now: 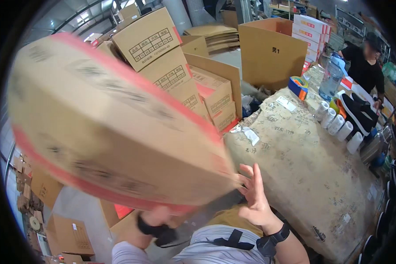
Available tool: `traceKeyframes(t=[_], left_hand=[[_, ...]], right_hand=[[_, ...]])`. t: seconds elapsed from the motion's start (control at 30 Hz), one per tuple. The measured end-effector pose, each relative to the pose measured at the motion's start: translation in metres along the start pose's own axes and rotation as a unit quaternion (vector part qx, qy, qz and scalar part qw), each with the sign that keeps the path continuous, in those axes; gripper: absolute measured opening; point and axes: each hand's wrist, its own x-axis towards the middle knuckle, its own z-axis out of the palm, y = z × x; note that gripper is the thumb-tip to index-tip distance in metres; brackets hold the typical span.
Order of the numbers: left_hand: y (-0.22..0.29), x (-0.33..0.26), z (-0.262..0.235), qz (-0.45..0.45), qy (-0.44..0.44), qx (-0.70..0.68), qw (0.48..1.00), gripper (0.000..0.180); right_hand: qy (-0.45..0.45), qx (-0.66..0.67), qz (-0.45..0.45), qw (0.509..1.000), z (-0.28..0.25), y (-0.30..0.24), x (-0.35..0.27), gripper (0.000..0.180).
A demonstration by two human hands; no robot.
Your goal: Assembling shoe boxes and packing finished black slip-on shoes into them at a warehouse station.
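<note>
A large cardboard box (114, 119) with red tape along its edges was caught blurred across the left and centre of the frame, tilted, lifted off the table. The left hand (156, 218) was seen under its lower edge, bottom centre, apparently bearing it; whether those fingers were curled or flat could not be told. The right hand (254, 196) was held open at the box's right corner, fingers spread, fingertips just touching it. To the right, a paper-covered table (303, 176) was seen, with white rolls (339, 125) lined near its upper-right end. Stacked cartons (180, 75) were piled at upper centre.
</note>
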Motion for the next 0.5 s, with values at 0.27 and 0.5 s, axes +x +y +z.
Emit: traceKeyframes(t=[0.27, 0.5], left_hand=[[0.240, 0.113, -0.120, 0.191, 0.317, 0.154, 0.916, 0.049], [0.275, 0.177, -0.179, 0.080, 0.354, 0.110, 0.925, 0.052]], right_hand=[[-0.013, -0.125, 0.043, 0.991, 0.003, 0.008, 0.008, 0.065], [0.083, -0.044, 0.046, 0.995, -0.004, 0.013, -0.006, 0.050]])
